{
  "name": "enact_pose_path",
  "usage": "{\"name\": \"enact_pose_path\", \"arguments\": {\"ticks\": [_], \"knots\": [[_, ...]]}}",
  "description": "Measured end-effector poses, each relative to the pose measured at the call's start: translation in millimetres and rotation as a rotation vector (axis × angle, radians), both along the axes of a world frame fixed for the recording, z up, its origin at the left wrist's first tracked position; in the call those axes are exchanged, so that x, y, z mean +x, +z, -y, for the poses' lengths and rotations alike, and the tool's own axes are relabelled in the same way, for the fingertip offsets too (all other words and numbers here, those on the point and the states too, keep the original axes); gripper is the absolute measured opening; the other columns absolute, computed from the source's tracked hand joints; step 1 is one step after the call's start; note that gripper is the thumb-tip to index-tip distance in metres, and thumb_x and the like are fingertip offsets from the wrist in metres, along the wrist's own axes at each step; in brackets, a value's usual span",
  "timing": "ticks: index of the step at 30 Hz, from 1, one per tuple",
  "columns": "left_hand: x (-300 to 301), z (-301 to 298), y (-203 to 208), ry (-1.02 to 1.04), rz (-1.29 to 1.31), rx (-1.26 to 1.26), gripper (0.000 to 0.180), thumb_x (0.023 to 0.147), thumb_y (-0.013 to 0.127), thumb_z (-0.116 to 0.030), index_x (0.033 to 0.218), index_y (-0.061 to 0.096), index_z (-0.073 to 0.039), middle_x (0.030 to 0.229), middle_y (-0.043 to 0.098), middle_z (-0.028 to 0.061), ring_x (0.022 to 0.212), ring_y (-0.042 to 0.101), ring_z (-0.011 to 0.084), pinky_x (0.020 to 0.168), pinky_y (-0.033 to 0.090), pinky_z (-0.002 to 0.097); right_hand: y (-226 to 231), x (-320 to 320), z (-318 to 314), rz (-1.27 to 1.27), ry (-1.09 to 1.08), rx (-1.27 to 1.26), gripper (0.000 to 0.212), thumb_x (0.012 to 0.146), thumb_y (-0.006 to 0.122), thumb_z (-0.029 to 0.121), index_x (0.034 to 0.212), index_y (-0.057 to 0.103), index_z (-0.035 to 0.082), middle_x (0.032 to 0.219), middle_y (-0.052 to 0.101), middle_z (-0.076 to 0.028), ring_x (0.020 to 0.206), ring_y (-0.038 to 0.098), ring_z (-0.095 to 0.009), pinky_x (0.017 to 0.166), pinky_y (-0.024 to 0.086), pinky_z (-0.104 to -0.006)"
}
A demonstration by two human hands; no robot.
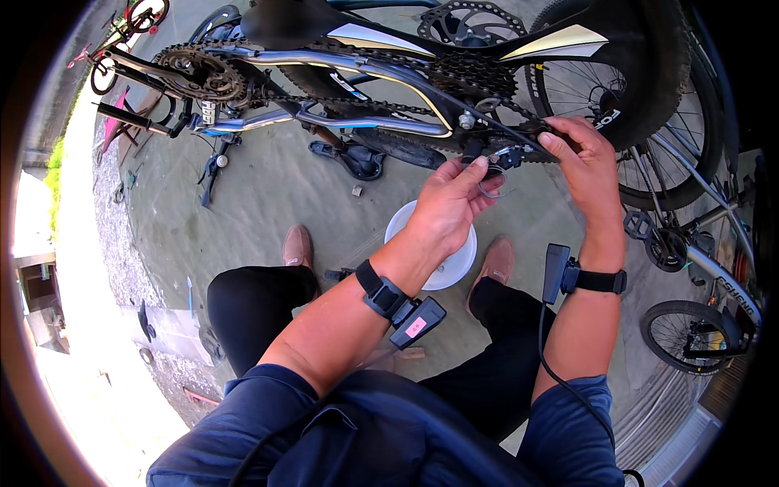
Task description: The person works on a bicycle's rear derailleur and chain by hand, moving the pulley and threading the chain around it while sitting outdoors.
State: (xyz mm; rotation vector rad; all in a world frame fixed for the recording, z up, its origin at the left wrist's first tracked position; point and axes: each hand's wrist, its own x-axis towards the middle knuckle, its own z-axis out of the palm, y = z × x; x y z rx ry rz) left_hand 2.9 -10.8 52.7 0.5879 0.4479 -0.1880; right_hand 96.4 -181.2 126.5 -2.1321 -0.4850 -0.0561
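A bicycle (381, 123) with a silver-blue frame lies across the top of the view, its rear gear cluster (475, 79) and chain (357, 102) facing me. Below the gear cluster hangs the black rear derailleur (508, 155), with a thin loose loop of wire beside it. My left hand (454, 201) is closed, thumb and fingers pinching the derailleur's near left part by the wire. At its right end my right hand (583, 159) is closed too, thumb and forefinger gripping the derailleur next to the chain. What lies between those fingertips is partly hidden.
On the ground below my left forearm stands a white basin (392, 234). A black saddle (363, 165) and a brake lever (209, 180) lie further left. Another bicycle (718, 268) stands close on the right. My shoes (298, 246) are either side of the basin.
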Motion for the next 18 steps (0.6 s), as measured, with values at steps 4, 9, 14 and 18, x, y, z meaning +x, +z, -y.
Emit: {"name": "enact_pose_path", "arguments": {"ticks": [4, 9, 14, 18], "knots": [[0.1, 2.0, -6.6, 0.045, -0.021, 0.092, 0.019, 0.094, 0.063, -0.017, 0.108, 0.057, -0.006, 0.102, 0.065, 0.0053, 0.089, 0.063, 0.0162, 0.074, 0.051, 0.0283, -18.0, 5.0, 4.8, -0.022, 0.027, 0.001, 0.027, 0.080, 0.073, 0.013, 0.101, 0.068, -0.003, 0.089, 0.064, -0.007, 0.076, 0.060, -0.014, 0.068, 0.047, -0.0246], [0.6, -0.6, -6.6, 0.091, -0.030, 0.195, 0.018, 0.093, 0.064, -0.015, 0.106, 0.056, -0.005, 0.098, 0.064, 0.0046, 0.085, 0.063, 0.0144, 0.069, 0.050, 0.0265, -34.7, 7.1, 6.6, -0.108, 0.029, 0.048, 0.028, 0.081, 0.074, 0.014, 0.103, 0.068, -0.002, 0.092, 0.066, -0.008, 0.081, 0.062, -0.014, 0.072, 0.049, -0.0250], [0.2, -2.7, -8.1, 0.111, -0.046, 0.272, 0.020, 0.092, 0.065, -0.016, 0.106, 0.056, -0.004, 0.090, 0.064, 0.0040, 0.077, 0.062, 0.0113, 0.064, 0.047, 0.0248, -61.4, 10.1, 10.4, -0.146, 0.045, 0.133, 0.029, 0.081, 0.075, 0.014, 0.105, 0.068, -0.002, 0.094, 0.068, -0.008, 0.085, 0.063, -0.014, 0.076, 0.050, -0.0254], [1.4, -6.5, -13.1, 0.106, -0.055, 0.280, 0.019, 0.093, 0.064, -0.012, 0.107, 0.055, -0.003, 0.099, 0.064, 0.0055, 0.082, 0.062, 0.0150, 0.068, 0.052, 0.0266, -60.5, 8.8, 7.1, -0.128, 0.035, 0.056, 0.030, 0.081, 0.075, 0.013, 0.105, 0.068, -0.002, 0.095, 0.068, -0.008, 0.084, 0.063, -0.013, 0.076, 0.050, -0.0255]]}}
